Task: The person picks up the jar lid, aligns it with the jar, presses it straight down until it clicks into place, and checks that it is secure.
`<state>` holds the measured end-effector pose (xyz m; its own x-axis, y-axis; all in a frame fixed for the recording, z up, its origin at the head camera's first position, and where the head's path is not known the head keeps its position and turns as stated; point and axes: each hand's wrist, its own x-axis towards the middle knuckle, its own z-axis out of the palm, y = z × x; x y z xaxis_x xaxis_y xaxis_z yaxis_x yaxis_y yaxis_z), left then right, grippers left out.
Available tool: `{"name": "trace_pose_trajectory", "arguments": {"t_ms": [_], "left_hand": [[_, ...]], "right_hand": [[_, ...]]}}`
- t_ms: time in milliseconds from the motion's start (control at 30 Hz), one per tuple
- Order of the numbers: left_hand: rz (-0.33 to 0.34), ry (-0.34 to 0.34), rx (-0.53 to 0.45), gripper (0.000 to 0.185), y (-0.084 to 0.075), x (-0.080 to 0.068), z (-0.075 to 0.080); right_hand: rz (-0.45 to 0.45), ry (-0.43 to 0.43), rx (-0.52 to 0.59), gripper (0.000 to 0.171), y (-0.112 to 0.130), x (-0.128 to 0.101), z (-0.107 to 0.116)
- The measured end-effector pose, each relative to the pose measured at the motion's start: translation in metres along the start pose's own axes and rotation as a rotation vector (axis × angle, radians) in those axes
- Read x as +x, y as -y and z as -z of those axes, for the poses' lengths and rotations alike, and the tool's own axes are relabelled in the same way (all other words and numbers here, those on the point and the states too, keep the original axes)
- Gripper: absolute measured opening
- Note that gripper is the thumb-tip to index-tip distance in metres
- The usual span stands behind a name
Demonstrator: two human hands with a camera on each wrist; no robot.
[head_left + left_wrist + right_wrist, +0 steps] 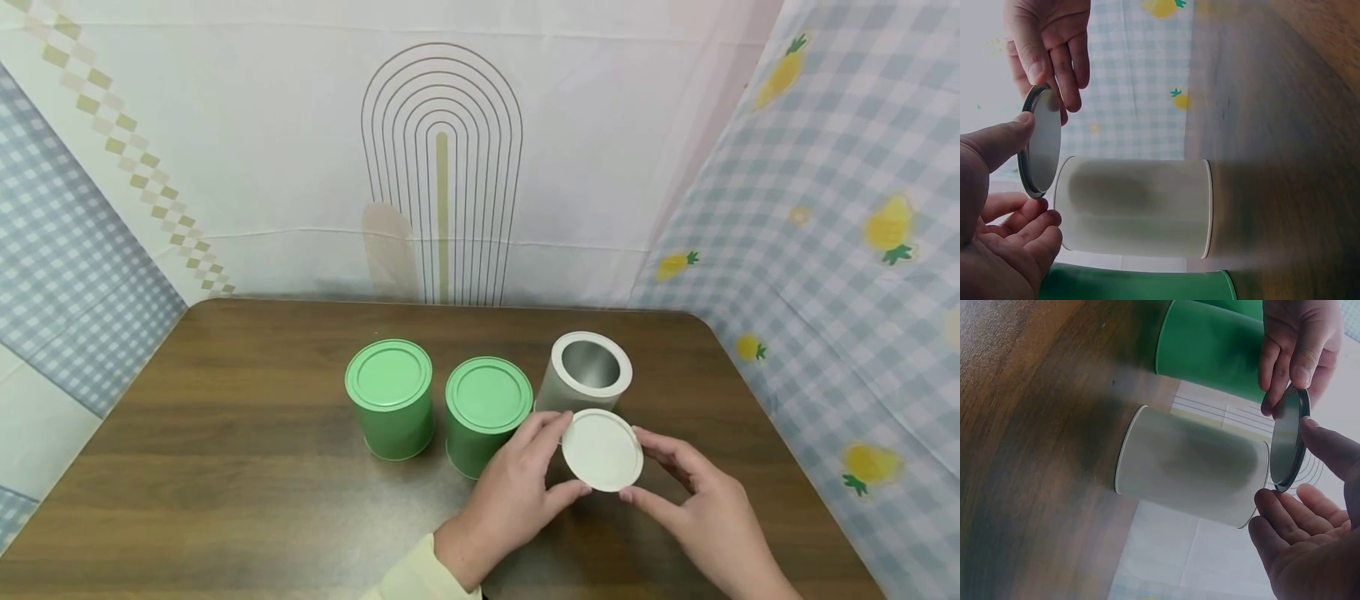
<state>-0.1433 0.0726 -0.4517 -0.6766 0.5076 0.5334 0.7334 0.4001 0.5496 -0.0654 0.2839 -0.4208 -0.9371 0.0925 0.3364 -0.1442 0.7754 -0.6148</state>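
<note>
On the brown table (pixel 247 467) stand two lidded green tins (pixel 390 398) beside an open white tin (pixel 590 372); just in front of its mouth, lying flat, the white lid (pixel 602 450) is pinched at opposite edges by the left hand (pixel 510 500) and right hand (pixel 712 517), fingers lightly curled.
</note>
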Motion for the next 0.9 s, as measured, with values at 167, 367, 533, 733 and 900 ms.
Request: {"name": "trace_pose_trajectory", "arguments": {"t_ms": [167,367,533,733,900], "left_hand": [[0.006,0.006,0.0,0.074,-0.0009,0.0009,0.001],[0.01,0.017,-0.01,0.073,-0.0031,0.0016,0.0029],[0.008,0.021,-0.015,0.073,-0.0039,0.0029,0.0039],[0.001,0.025,-0.002,0.073,-0.0037,0.0032,0.0042],[-0.011,0.024,0.017,0.074,-0.004,0.0043,0.0048]], "right_hand": [[0.006,-0.004,-0.003,0.061,-0.0001,0.0006,0.0005],[0.008,-0.008,-0.001,0.061,0.0003,0.0011,0.0021],[-0.004,-0.007,0.001,0.061,0.0008,0.0013,0.0034],[-0.006,-0.001,-0.011,0.06,0.0012,0.0015,0.005],[-0.011,0.002,-0.012,0.06,0.002,0.0015,0.0064]]}}
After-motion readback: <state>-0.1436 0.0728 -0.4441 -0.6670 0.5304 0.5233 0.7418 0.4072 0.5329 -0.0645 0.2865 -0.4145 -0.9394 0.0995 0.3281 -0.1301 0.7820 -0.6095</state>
